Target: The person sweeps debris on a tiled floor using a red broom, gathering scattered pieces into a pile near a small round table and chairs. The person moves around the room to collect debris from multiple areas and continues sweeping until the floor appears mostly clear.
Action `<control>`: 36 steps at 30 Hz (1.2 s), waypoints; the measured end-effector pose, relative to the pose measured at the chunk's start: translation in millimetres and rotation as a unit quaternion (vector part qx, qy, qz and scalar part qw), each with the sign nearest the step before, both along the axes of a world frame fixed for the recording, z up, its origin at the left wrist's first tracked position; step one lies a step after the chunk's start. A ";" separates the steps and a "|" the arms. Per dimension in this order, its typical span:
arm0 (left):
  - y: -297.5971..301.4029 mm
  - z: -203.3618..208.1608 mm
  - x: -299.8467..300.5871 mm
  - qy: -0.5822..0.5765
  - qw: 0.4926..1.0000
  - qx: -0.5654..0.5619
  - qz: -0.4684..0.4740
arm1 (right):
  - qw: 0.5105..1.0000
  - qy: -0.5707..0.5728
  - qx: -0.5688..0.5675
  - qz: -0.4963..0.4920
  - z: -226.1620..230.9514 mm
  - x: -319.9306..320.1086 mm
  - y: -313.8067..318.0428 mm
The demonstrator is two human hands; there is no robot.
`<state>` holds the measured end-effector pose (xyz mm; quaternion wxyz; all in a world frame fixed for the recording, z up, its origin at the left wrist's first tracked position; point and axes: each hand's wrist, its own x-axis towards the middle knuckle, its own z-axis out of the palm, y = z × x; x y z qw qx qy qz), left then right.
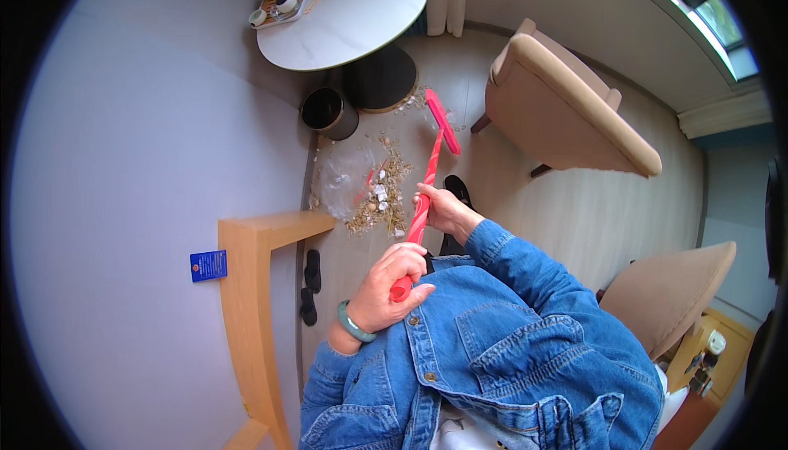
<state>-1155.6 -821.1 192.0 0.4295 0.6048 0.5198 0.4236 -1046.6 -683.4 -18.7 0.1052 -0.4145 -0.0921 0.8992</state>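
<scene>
Both my hands grip a red broom (436,157) with a pale swirl along its handle. Up by my chest, my left hand (386,282), with a green bangle at the wrist, wraps the handle's top end. Farther down the shaft, my right hand (446,209) is closed around it. The pinkish-red broom head (443,122) rests on the floor, with scattered bits beside it. Left of the handle lies a heap of brown husks and white scraps (384,196), next to a crumpled clear plastic bag (341,183).
A round white table (361,15) on a black base holds a tea set tray (283,3). Beneath its edge stands a black bin (329,114). A beige armchair (566,105) is at the right. Dark slippers (310,286) lie by the wooden frame (246,286) along the left wall.
</scene>
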 end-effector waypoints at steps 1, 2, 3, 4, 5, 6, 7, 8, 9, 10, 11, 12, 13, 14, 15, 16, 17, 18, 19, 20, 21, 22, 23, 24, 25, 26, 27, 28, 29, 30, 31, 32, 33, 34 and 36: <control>14.8 -3.2 -0.3 0.013 1.000 0.006 0.000 | 1.000 -0.021 0.005 -0.001 -2.6 -3.1 14.9; 29.9 -7.1 0.0 0.012 1.000 0.014 0.013 | 0.999 -0.031 0.012 0.000 -5.6 -6.7 31.5; 44.9 -11.6 1.0 0.008 0.999 0.018 0.032 | 0.999 -0.041 0.017 0.002 -9.3 -10.5 48.9; 60.2 -17.1 2.2 0.002 0.998 0.015 0.059 | 0.999 -0.044 0.024 0.002 -13.9 -14.4 66.4; 77.2 -24.5 2.5 0.000 0.996 0.033 0.080 | 0.998 -0.062 0.031 0.003 -19.3 -19.3 84.9; 94.6 -32.8 2.9 -0.010 0.994 0.033 0.108 | 0.995 -0.084 0.045 0.022 -25.4 -23.8 104.8; 111.3 -41.4 3.5 -0.022 0.989 0.032 0.140 | 0.993 -0.104 0.051 0.023 -31.9 -29.3 123.3; 126.9 -49.9 3.4 -0.033 0.984 0.036 0.174 | 0.990 -0.127 0.059 0.022 -38.7 -34.9 141.3; 141.6 -58.7 2.4 -0.028 0.980 0.034 0.194 | 0.985 -0.153 0.074 0.024 -45.6 -39.5 158.3; 156.6 -68.4 2.4 -0.050 0.976 0.033 0.211 | 0.979 -0.180 0.088 0.040 -52.5 -44.2 176.0; 172.4 -78.5 2.7 -0.072 0.969 0.031 0.234 | 0.976 -0.197 0.094 0.029 -58.7 -48.6 192.2; 186.8 -89.0 2.1 -0.095 0.960 0.030 0.260 | 0.969 -0.224 0.099 0.017 -65.2 -52.5 207.1; 199.8 -99.7 0.0 -0.101 0.958 0.010 0.269 | 0.967 -0.224 0.117 0.035 -71.4 -52.4 223.3; 211.4 -110.4 -0.6 -0.115 0.951 0.008 0.285 | 0.962 -0.243 0.120 0.043 -77.9 -55.7 237.7; 223.3 -121.3 -0.7 -0.130 0.944 0.004 0.304 | 0.960 -0.249 0.119 0.045 -85.0 -59.3 250.2; 232.2 -131.5 0.0 -0.145 0.936 -0.001 0.321 | 0.957 -0.261 0.123 0.042 -91.8 -61.8 259.7; 238.5 -140.4 0.9 -0.157 0.928 -0.013 0.337 | 0.952 -0.271 0.128 0.063 -98.2 -63.6 267.8; 240.6 -147.2 2.9 -0.155 0.922 -0.012 0.356 | 0.950 -0.272 0.123 0.090 -104.8 -66.8 269.3; 241.8 -152.8 5.0 -0.151 0.916 -0.013 0.372 | 0.945 -0.284 0.119 0.109 -110.7 -69.3 270.3; 240.6 -156.8 7.1 -0.149 0.910 -0.013 0.386 | 0.940 -0.296 0.115 0.127 -116.0 -70.9 269.6; 236.1 -158.3 10.0 -0.194 0.884 -0.035 0.423 | 0.941 -0.289 0.109 0.136 -120.5 -73.3 265.1; 229.0 -158.0 12.1 -0.226 0.867 -0.044 0.442 | 0.939 -0.288 0.107 0.152 -124.0 -75.2 259.7; 218.4 -155.7 12.4 -0.226 0.863 -0.056 0.448 | 0.939 -0.280 0.098 0.172 -126.4 -78.0 250.2; 206.6 -151.6 12.5 -0.231 0.856 -0.071 0.458 | 0.936 -0.285 0.094 0.186 -127.3 -81.0 239.4; 195.3 -145.8 14.1 -0.249 0.847 -0.074 0.463 | 0.939 -0.265 0.095 0.198 -126.4 -83.9 226.2; 183.6 -139.6 13.4 -0.258 0.839 -0.083 0.471 | 0.933 -0.269 0.091 0.222 -124.3 -89.1 213.0; 170.4 -132.6 12.0 -0.265 0.832 -0.096 0.478 | 0.932 -0.265 0.097 0.226 -120.7 -92.8 196.7; 157.1 -125.0 10.3 -0.280 0.820 -0.101 0.489 | 0.931 -0.263 0.111 0.226 -115.8 -94.6 180.0; 142.9 -117.3 7.6 -0.268 0.825 -0.117 0.484 | 0.928 -0.247 0.106 0.257 -110.7 -96.2 165.2; 129.9 -109.7 5.7 -0.258 0.827 -0.127 0.482 | 0.926 -0.224 0.105 0.287 -105.2 -98.2 151.1; 117.7 -101.4 7.4 -0.253 0.820 -0.131 0.496 | 0.928 -0.218 0.091 0.289 -99.0 -100.0 136.0; 107.0 -93.7 8.9 -0.238 0.827 -0.129 0.492 | 0.927 -0.217 0.085 0.293 -92.0 -101.1 121.3; 96.6 -85.4 10.3 -0.222 0.834 -0.128 0.489 | 0.931 -0.199 0.080 0.294 -84.8 -101.2 108.9; 87.1 -76.5 12.0 -0.206 0.840 -0.127 0.486 | 0.927 -0.181 0.067 0.322 -78.0 -103.0 99.4; 74.1 -58.8 16.7 -0.144 0.855 -0.123 0.482 | 0.925 -0.159 0.060 0.340 -62.3 -102.7 81.7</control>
